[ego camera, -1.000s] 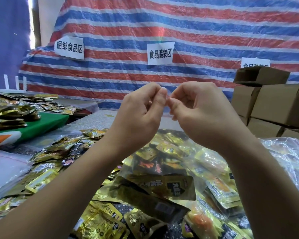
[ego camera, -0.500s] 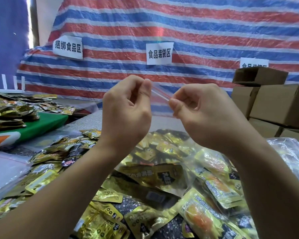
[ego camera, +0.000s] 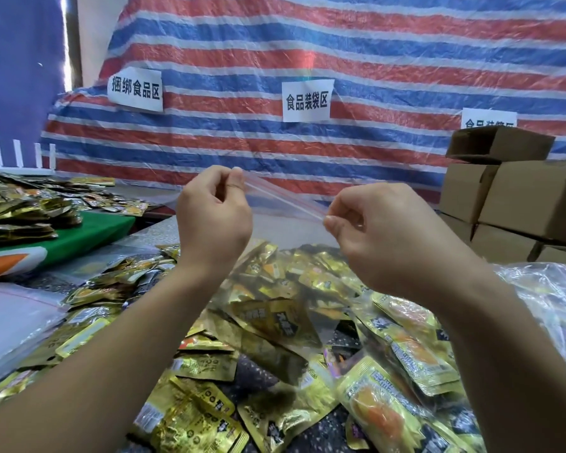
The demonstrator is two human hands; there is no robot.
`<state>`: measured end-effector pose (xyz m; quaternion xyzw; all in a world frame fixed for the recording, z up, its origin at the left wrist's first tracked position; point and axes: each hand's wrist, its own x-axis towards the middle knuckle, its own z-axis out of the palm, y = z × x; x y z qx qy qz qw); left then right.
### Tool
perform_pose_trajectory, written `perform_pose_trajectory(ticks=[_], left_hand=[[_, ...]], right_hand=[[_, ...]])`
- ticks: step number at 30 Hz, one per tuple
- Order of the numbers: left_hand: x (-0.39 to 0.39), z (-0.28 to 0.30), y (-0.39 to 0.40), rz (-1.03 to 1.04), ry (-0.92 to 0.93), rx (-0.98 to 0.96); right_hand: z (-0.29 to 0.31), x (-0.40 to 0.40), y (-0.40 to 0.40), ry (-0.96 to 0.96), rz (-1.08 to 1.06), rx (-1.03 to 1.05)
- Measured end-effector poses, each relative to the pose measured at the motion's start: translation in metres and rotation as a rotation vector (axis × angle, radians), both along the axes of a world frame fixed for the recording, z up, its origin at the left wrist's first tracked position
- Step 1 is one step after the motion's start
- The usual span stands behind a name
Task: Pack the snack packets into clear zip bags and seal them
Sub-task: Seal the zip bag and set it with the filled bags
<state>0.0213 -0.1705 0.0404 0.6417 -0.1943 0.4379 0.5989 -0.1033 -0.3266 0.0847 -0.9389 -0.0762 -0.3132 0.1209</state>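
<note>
Above the heaped surface (ego camera: 164, 230), both hands are raised and hold a clear zip bag (ego camera: 285, 276) by its top strip. The left hand (ego camera: 214, 220) has its grip clamped on the strip's left end, thumb against curled fingers; the right hand (ego camera: 392, 237) pinches the right end the same way, its fingertips partly hidden behind the knuckles. Between them the red-lined zip strip (ego camera: 283, 199) runs slanted, higher on the left. Whether the strip is pressed closed along its length cannot be made out. The bag hangs below the hands with gold snack packets (ego camera: 275, 322) inside, its lower edge lost among loose packets (ego camera: 190, 416) spread on the surface. The film is so clear that its sides are hard to trace. To the right lies crumpled clear plastic (ego camera: 549, 289), cut off by the frame edge. Cardboard boxes (ego camera: 520, 194) are stacked behind it. A striped tarp (ego camera: 340, 50) with paper signs (ego camera: 306, 100) hangs at the back; the rightmost sign is half hidden by a box.
</note>
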Motion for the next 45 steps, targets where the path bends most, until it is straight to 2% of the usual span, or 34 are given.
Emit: perform_pose_trajectory(ticks=[14,19,29,36,45], left_hand=[[0.041,-0.023,0.007,0.036,0.167,-0.067],[0.042,-0.023,0.007,0.012,0.164,-0.073],[0.036,-0.021,0.006,-0.023,0.153,-0.058],[0.033,-0.018,0.006,-0.015,0.156,-0.054],[0.024,-0.010,0.002,-0.174,0.112,-0.109]], right_hand=[[-0.006,-0.001,0.011,0.122,0.002,-0.042],[-0.005,-0.002,0.013,0.130,0.008,-0.036],[-0.002,0.000,0.007,0.196,-0.113,-0.071],[0.000,-0.004,0.005,0.157,-0.069,-0.077],[0.003,-0.001,-0.008,0.170,0.007,-0.034]])
